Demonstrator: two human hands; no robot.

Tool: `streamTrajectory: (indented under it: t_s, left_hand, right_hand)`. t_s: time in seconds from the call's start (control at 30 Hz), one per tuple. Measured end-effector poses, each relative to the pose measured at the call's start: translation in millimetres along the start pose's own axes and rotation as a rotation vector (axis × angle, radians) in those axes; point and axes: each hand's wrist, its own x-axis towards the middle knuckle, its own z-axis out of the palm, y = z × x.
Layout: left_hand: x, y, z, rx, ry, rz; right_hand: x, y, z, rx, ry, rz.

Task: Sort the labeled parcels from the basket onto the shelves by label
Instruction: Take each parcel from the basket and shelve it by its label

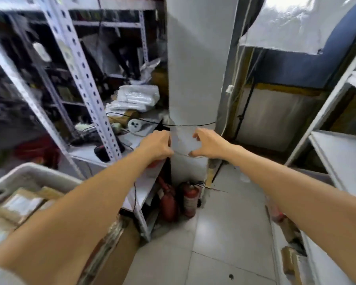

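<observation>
My two hands are stretched out in front of a white pillar (193,68). Between them is a small, flat, pale see-through parcel (183,141); its label cannot be read. My left hand (156,145) grips its left edge with curled fingers. My right hand (209,144) pinches its right edge between thumb and fingers. The grey basket (29,171) sits at the lower left, with several brown parcels (22,203) carrying white labels inside. White metal shelves stand on the left (78,64) and on the right (337,153).
White plastic packets (136,97), a round socket and black cables lie on the left shelf board. Two red fire extinguishers (179,199) stand at the pillar's foot. Brown parcels lie on the low right shelf (290,258). Grey tiled floor runs between the shelves.
</observation>
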Motion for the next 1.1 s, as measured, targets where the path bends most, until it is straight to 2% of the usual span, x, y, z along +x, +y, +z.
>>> streamTrajectory:
  t_s: [0.27, 0.43, 0.73, 1.1]
  left_hand:
    - [-100.2, -135.9, -10.7, -0.055, 0.085, -0.384]
    - [-152.9, -197.8, -1.3, -0.106, 0.122, -0.606]
    - [-163.2, -284.8, 16.9, -0.292, 0.158, -0.745]
    - [-174.5, -397.4, 47.9, -0.436, 0.117, -0.909]
  right_hand:
    - [57.9, -151.8, 73.7, -0.001, -0.226, -0.388]
    - [71.1, -221.5, 120.3, -0.086, -0.408, -0.549]
    - [119.6, -292.4, 167.4, -0.141, -0.452, -0.637]
    - [202.7, -350.6, 246.0, -0.182, -0.616, -0.609]
